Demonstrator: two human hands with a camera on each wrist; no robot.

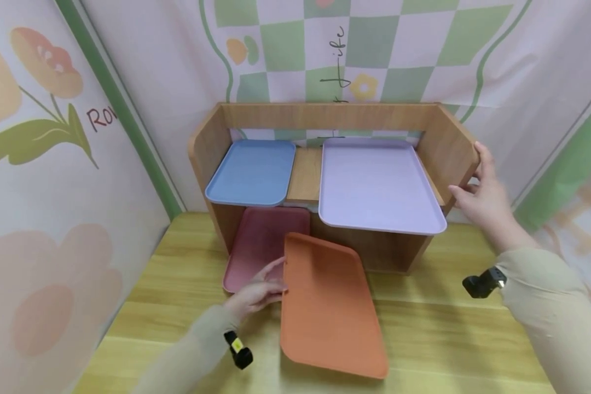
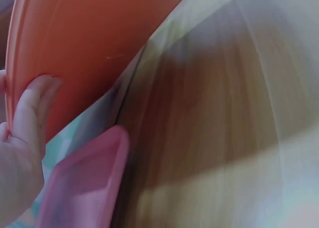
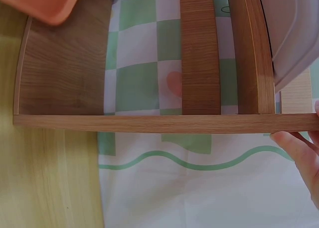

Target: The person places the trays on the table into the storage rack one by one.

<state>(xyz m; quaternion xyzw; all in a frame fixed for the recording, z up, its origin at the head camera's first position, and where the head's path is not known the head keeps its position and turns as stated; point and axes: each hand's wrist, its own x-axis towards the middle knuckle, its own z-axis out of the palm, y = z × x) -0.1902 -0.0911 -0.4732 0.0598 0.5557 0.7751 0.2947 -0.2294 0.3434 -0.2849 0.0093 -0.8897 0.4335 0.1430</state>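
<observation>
My left hand (image 1: pixel 257 293) grips the left edge of an orange tray (image 1: pixel 330 306), which is tilted in front of the wooden shelf (image 1: pixel 330 116). In the left wrist view, the fingers (image 2: pixel 31 106) lie against the tray's underside. My right hand (image 1: pixel 485 191) holds the shelf's right side panel near its upper front corner, and its thumb shows against the panel in the right wrist view. On the upper board sit a blue tray (image 1: pixel 253 172) at left and a lilac tray (image 1: pixel 379 183) at right, both jutting past the front. A dark pink tray (image 1: pixel 266 246) lies in the lower left compartment.
The shelf stands on a wood-grain table (image 1: pixel 438 317) at the back. Behind it hangs a checkered green and white curtain (image 1: pixel 369 49). A flower-printed cloth (image 1: pixel 54 219) borders the left side, and a green-edged cloth (image 1: pixel 566 169) the right.
</observation>
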